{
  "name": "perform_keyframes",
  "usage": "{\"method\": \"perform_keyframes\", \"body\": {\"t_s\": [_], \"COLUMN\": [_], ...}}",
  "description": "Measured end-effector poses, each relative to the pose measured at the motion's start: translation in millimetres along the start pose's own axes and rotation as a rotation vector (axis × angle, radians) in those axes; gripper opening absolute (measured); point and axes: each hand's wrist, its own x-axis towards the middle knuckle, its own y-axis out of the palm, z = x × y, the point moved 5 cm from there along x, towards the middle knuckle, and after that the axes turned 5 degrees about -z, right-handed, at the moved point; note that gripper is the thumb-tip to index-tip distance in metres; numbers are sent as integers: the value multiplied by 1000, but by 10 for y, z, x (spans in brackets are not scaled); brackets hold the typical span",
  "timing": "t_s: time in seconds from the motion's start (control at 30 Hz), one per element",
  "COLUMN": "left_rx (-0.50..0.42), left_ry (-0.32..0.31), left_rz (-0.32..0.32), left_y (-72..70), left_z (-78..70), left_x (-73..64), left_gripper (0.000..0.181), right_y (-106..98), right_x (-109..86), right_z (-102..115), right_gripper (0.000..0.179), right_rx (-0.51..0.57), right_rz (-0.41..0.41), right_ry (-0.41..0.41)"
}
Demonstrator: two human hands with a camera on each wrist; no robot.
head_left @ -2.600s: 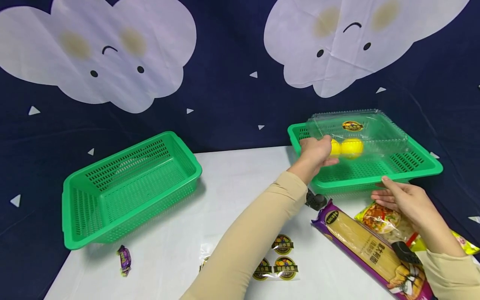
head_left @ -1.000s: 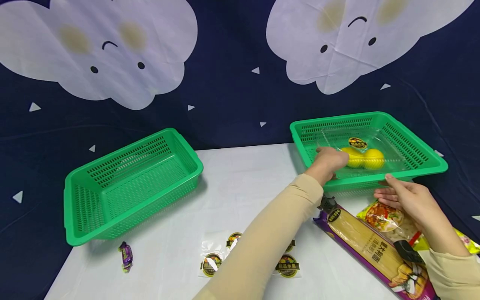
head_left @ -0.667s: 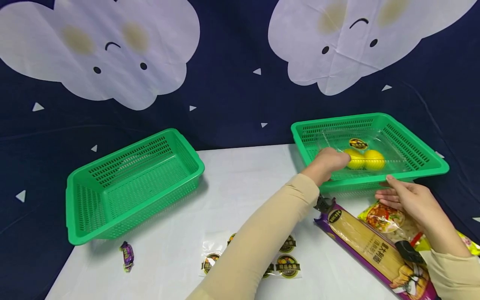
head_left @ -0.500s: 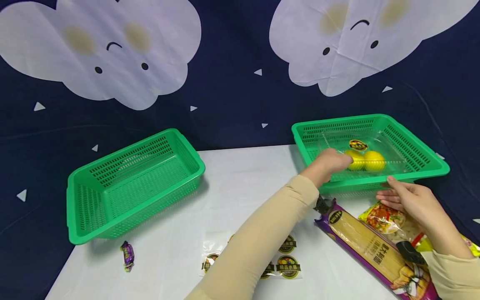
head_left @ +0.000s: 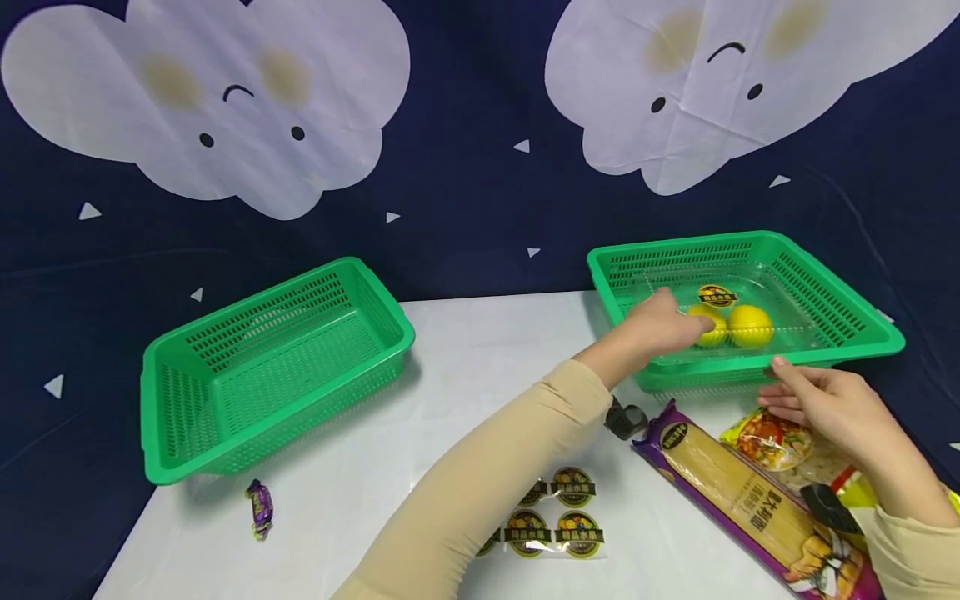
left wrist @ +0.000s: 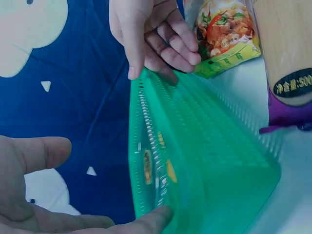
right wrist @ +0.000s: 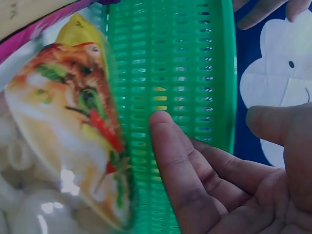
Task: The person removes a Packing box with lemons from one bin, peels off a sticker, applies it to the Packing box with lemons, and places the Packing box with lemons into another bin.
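Note:
Inside the right green basket lies a clear plastic clamshell box with a black-and-gold round sticker. Two yellow round fruits show through its lid. My left hand is over the basket's near left side, holding nothing; thumb and fingers are spread apart in the left wrist view. Just outside the basket's front wall is my right hand, fingers loosely bent and thumb raised near the rim. It grips nothing. In the right wrist view its fingertips are close to the slotted wall; contact is unclear.
A second green basket stands at left, a purple-wrapped candy before it. A sticker sheet is partly hidden by my left sleeve. A spaghetti pack and a yellow-edged food bag lie by my right hand.
The clamshell box has gone down into the right basket, and my left hand has let go of it, opening and drawing back slightly left. My right hand stays near the front rim.

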Motion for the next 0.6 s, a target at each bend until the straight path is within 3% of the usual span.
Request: {"method": "perform_keyframes", "body": {"t_s": [0.17, 0.3, 0.43, 0.6], "left_rx": [59, 209, 321, 370], "left_ry": [146, 335, 473, 531], "left_rz": [24, 21, -6, -65], "left_y": [-288, -501, -641, -864], "left_z": [46, 125, 297, 622], "left_x": [-143, -251, -400, -614], "left_gripper": [80, 81, 80, 77], "right_y": [-19, -66, -64, 19], "right_x": [-42, -128, -241, -340], "right_z": [144, 262, 350, 545], "right_gripper": [82, 76, 67, 52], "right_rx": [-200, -333, -329, -315], "right_rz": [-53, -127, -156, -179], "right_ry": [-45, -83, -113, -214]}}
